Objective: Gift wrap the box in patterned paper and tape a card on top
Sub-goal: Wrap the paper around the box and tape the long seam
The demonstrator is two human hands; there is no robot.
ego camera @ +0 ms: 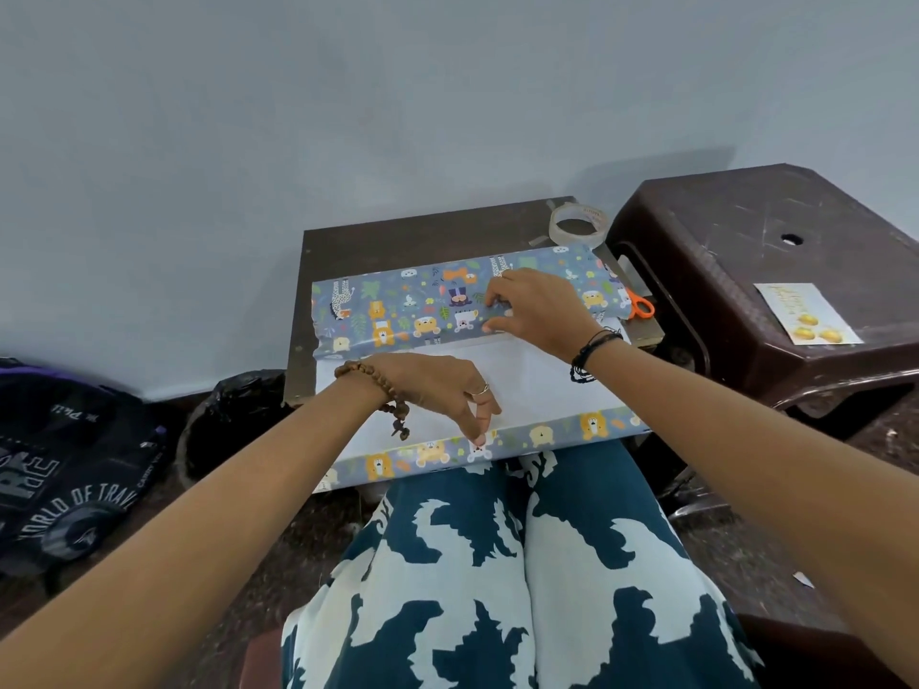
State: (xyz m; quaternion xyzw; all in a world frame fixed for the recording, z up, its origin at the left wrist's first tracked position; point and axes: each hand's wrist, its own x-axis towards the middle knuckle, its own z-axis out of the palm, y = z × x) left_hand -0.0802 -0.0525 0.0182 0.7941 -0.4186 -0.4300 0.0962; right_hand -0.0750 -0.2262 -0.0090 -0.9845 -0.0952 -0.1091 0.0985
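Box on a small dark table, its far half already covered by blue animal-print wrapping paper. The box serves as landmark. On its top, the right hand presses down with spread, bent fingers, pinning the paper's folded edge. Nearer the person than the box, the white underside of the sheet lies flat, and at its near folded-up edge the left hand pinches the paper between thumb and fingertip. Beyond the box sits a clear tape roll; to its right, orange scissors, and further right a card on a brown plastic stool. Risks, as a judgement: lifting the near edge unevenly could crease or skew it, tugging could tear it, and easing the right hand could let the covered flap spring loose before tape holds it.
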